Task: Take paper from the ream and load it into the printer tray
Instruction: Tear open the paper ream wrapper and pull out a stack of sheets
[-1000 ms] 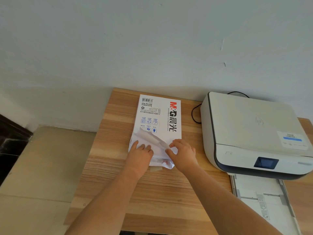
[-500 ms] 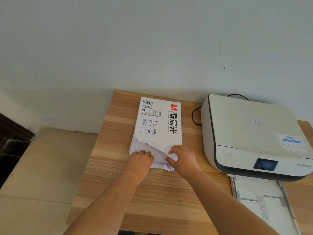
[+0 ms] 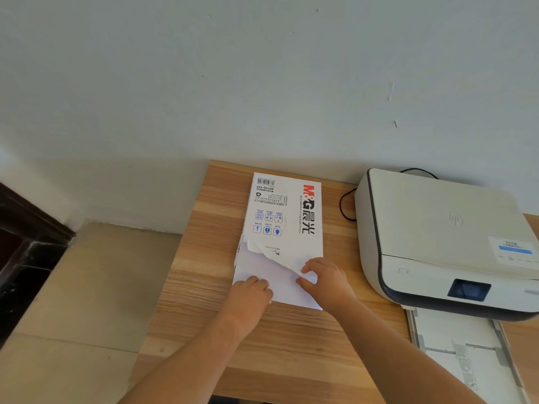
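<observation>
A white paper ream (image 3: 284, 211) with red and black lettering lies flat on the wooden desk (image 3: 201, 287). Its wrapper is torn open at the near end, baring white sheets (image 3: 277, 275). My left hand (image 3: 250, 298) rests on the near left corner of those sheets, fingers curled at their edge. My right hand (image 3: 326, 281) pinches the torn wrapper flap at the near right corner. To the right stands a cream printer (image 3: 443, 237), and its paper tray (image 3: 466, 354) is pulled out toward me, with no paper visible in it.
A black cable (image 3: 345, 205) loops between the ream and the printer. The wall runs along the back of the desk. To the left the desk ends above a tiled floor (image 3: 73, 301), with dark furniture (image 3: 23, 252) at the far left.
The torn flap has been pulled further aside and more bare white paper shows. Both hands stayed at the ream's near end, the right hand shifting slightly right.
</observation>
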Motion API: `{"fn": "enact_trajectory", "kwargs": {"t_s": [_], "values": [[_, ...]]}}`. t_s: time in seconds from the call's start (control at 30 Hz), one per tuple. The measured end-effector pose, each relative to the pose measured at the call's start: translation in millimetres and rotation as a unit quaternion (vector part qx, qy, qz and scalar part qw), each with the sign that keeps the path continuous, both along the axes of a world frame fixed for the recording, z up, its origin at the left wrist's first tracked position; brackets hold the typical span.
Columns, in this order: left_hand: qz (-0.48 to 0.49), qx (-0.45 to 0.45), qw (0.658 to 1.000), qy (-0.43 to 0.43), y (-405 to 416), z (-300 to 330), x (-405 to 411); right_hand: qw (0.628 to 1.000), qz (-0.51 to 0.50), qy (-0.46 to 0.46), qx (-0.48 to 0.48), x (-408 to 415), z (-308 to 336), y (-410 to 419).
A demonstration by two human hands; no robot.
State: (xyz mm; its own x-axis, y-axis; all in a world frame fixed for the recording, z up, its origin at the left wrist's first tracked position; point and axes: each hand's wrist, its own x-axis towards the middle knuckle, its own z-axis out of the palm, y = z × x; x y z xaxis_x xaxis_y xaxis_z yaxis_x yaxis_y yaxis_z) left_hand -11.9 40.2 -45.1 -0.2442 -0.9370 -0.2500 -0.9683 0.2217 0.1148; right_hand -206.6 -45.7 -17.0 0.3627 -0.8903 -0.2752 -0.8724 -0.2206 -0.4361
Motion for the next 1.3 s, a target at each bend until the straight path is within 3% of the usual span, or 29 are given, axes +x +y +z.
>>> {"fn": "enact_trajectory", "kwargs": {"t_s": [0.33,0.5,0.57,0.67,0.8,1.0,1.1,1.17,1.3], "values": [[-0.046,0.043,0.997,-0.044,-4,6,2,0.999,-0.035,-0.022,0.006,-5,-2,18],[-0.081,0.057,0.994,-0.052,17,5,-1,0.988,-0.148,-0.042,0.032,-11,-8,35],[-0.085,0.024,0.995,-0.047,24,-3,-1,0.963,-0.239,-0.054,0.115,-11,-8,39],[-0.105,-0.009,0.993,-0.044,28,6,-1,0.876,-0.388,-0.127,0.257,-11,-8,42],[0.019,-0.006,0.999,0.026,23,24,8,0.828,-0.442,-0.190,0.287,-15,-15,41],[0.165,0.007,0.985,0.053,17,23,28,0.817,-0.461,-0.216,0.272,-10,-10,45],[0.240,0.045,0.965,0.094,18,15,35,0.791,-0.480,-0.254,0.281,-7,-10,50],[0.301,0.069,0.934,0.179,18,10,37,0.799,-0.473,-0.255,0.269,-5,-9,52],[0.383,0.102,0.871,0.289,12,11,30,0.853,-0.425,-0.214,0.213,-8,-10,53]]}}
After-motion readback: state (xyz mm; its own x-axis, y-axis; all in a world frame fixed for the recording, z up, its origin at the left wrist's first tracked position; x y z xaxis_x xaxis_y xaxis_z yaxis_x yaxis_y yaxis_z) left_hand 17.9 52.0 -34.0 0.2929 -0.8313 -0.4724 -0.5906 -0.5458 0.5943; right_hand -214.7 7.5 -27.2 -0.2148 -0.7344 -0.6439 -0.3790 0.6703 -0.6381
